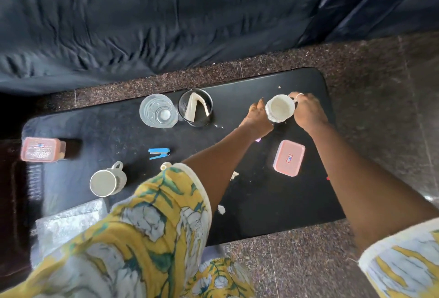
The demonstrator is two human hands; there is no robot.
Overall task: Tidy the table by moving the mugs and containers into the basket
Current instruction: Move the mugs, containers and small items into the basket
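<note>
A white mug (280, 107) stands upright and empty at the far right of the black table (249, 202). My right hand (307, 112) grips it at the handle side, and my left hand (257, 117) cups its left wall. A second white mug (107, 181) stands near the front left. One pink-lidded container (288, 157) lies just in front of my hands, and another pink container (42, 149) sits at the table's left edge. No basket is clearly in view.
A clear glass tumbler (158, 111) and a black mesh cup (196, 107) holding folded paper stand at the back middle. A blue stapler (159, 153) lies mid-table, with bubble wrap (71, 221) at the front left. A dark sofa (142, 24) runs behind.
</note>
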